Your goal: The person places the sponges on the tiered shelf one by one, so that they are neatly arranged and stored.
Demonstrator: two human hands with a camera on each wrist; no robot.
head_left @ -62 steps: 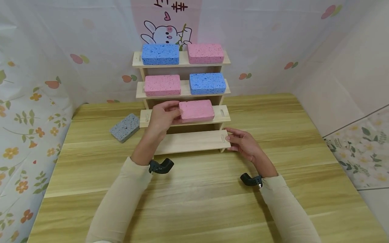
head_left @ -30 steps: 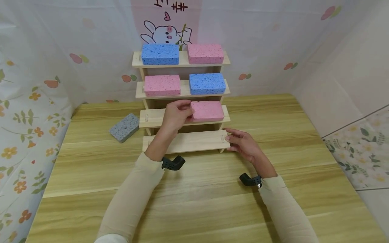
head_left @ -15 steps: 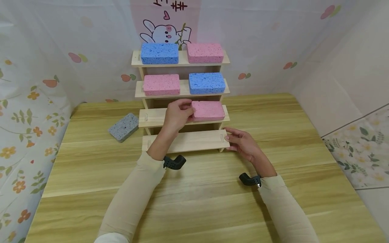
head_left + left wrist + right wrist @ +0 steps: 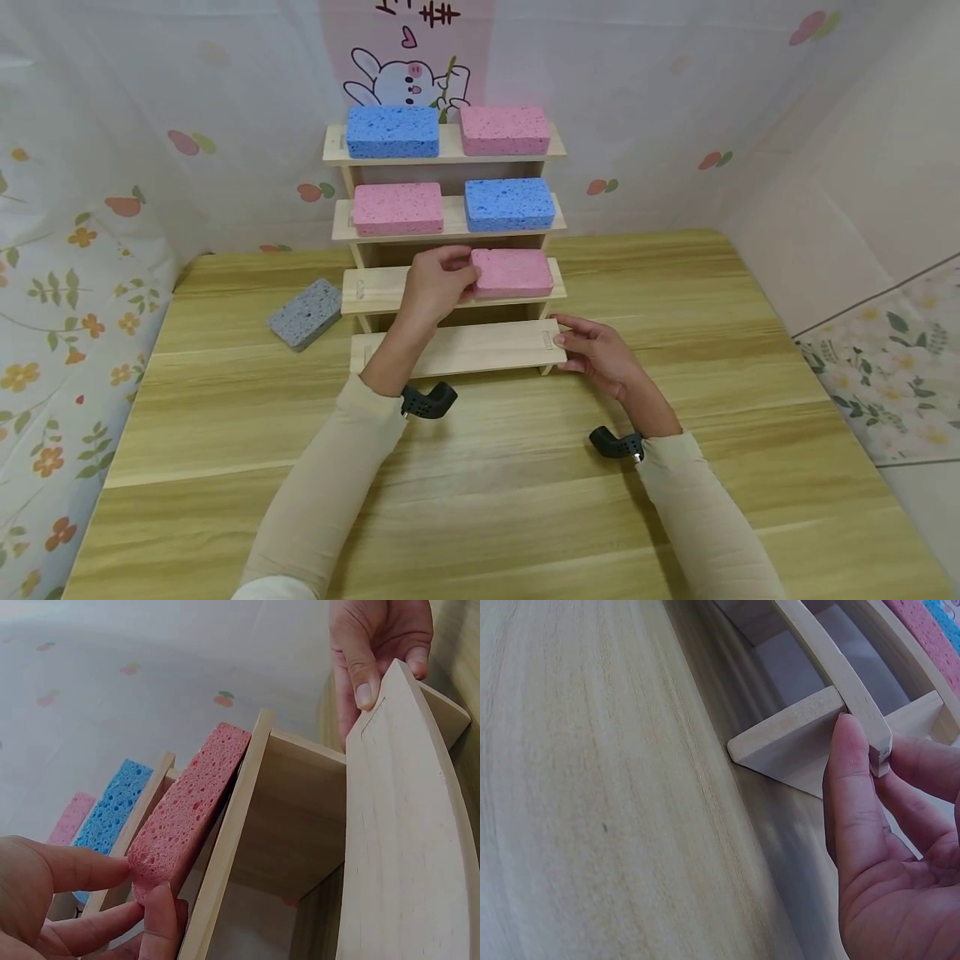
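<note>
My left hand (image 4: 437,285) pinches the left end of a pink sponge (image 4: 513,273), which lies at the right of the third step down on a wooden tiered shelf (image 4: 480,348). In the left wrist view, the thumb and fingertips meet that sponge (image 4: 191,802) at its near end. At the lowest step's right end, my right hand (image 4: 600,357) grips the board. The right wrist view shows this right hand (image 4: 892,862) with thumb and fingers on either side of the board's tip (image 4: 870,735).
A blue sponge (image 4: 393,132) and a pink sponge (image 4: 505,131) sit on the top step. Below them are another pink sponge (image 4: 399,208) and another blue sponge (image 4: 510,204). A grey sponge (image 4: 306,315) lies on the wood-grain table (image 4: 510,500), left of the shelf.
Since the oldest frame, my left hand has moved right along the third step, and the pink sponge has shifted right with it. My right hand has stayed at the lowest board's end.
</note>
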